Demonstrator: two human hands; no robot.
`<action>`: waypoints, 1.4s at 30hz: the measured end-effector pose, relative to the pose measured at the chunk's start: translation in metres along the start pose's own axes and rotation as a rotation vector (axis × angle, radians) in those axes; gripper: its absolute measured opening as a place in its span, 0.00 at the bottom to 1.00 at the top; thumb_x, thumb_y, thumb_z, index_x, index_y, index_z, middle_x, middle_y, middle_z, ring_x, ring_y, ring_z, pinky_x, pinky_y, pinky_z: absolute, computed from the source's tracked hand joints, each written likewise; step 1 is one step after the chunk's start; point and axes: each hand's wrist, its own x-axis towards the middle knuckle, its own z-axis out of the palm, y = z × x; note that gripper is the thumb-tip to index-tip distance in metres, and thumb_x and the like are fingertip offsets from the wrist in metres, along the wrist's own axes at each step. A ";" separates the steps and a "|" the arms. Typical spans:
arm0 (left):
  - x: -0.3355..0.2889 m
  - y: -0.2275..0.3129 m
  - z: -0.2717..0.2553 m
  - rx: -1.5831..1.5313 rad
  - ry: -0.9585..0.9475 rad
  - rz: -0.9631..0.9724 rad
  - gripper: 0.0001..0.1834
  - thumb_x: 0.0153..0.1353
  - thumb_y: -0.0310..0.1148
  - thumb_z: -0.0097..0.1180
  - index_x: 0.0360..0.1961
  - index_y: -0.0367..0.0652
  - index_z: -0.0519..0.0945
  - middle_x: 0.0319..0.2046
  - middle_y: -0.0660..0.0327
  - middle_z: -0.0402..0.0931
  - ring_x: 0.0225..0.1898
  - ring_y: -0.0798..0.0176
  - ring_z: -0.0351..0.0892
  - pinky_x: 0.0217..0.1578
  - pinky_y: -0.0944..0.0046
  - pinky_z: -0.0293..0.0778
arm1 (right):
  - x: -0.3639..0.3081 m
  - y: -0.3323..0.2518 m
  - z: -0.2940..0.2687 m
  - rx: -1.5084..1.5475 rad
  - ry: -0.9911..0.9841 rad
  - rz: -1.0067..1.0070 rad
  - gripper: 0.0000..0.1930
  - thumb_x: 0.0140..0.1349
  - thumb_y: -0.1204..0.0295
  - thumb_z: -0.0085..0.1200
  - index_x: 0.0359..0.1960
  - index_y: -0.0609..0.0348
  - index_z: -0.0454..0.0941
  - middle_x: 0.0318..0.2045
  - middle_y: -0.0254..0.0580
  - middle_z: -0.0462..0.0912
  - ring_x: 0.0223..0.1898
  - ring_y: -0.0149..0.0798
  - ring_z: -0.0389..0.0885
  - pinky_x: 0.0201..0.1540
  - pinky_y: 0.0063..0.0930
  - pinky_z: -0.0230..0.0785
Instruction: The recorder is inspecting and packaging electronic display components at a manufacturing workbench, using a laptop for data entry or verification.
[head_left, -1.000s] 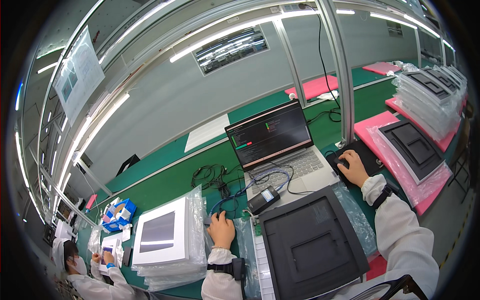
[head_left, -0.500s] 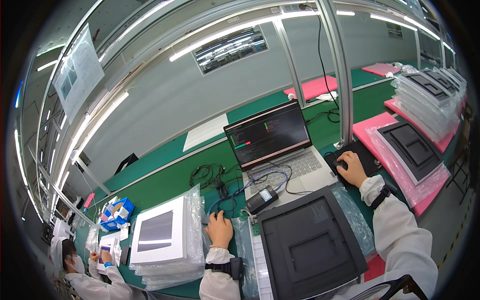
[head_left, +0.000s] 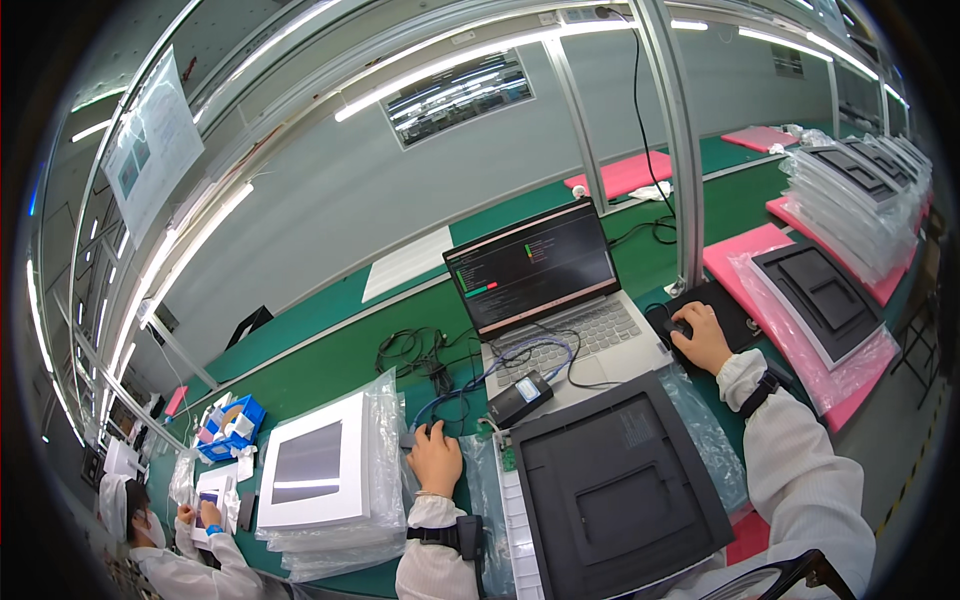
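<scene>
The right hand's (head_left: 702, 338) fingers cup a black mouse (head_left: 681, 327) beside the laptop (head_left: 535, 265), likely for cursor control, while the left hand (head_left: 437, 462) curls its fingers, grip unclear, beside a black panel (head_left: 622, 480) lying flat, presumably for easy reach.

Black mouse (head_left: 682, 328), black panel (head_left: 620, 430), grey laptop (head_left: 640, 352), green table (head_left: 325, 378)

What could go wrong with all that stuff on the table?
Tangled black cables lie near the left hand and might snag on it. The stack of plastic-bagged white-framed panels beside that hand looks slippery, so a nudge could make it slide. The big black panel sits close to the laptop, so they could bump.
</scene>
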 end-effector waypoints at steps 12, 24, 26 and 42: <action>-0.001 -0.002 0.003 0.013 -0.006 0.005 0.21 0.57 0.39 0.47 0.52 0.50 0.77 0.56 0.50 0.67 0.44 0.44 0.75 0.49 0.44 0.63 | -0.001 0.005 0.003 0.057 0.016 0.008 0.13 0.50 0.70 0.58 0.37 0.62 0.76 0.41 0.46 0.74 0.48 0.50 0.69 0.53 0.39 0.62; 0.000 -0.003 0.003 -0.003 0.013 0.013 0.21 0.57 0.38 0.47 0.51 0.49 0.77 0.56 0.50 0.68 0.44 0.43 0.75 0.49 0.44 0.63 | 0.000 -0.001 0.001 0.014 0.001 0.017 0.14 0.48 0.70 0.57 0.37 0.62 0.76 0.40 0.46 0.73 0.47 0.50 0.69 0.54 0.39 0.62; 0.000 -0.002 0.002 0.009 0.004 0.006 0.21 0.57 0.38 0.47 0.51 0.49 0.77 0.56 0.50 0.68 0.45 0.43 0.75 0.49 0.44 0.63 | -0.001 0.001 0.001 0.012 -0.002 0.019 0.14 0.49 0.70 0.58 0.37 0.62 0.76 0.40 0.46 0.73 0.47 0.50 0.69 0.54 0.38 0.62; 0.001 -0.002 0.003 0.008 -0.010 -0.002 0.21 0.57 0.38 0.47 0.52 0.49 0.77 0.56 0.51 0.67 0.45 0.43 0.75 0.49 0.43 0.63 | 0.000 -0.001 0.000 -0.004 -0.015 0.032 0.16 0.48 0.70 0.57 0.39 0.61 0.76 0.41 0.47 0.72 0.47 0.51 0.68 0.54 0.39 0.62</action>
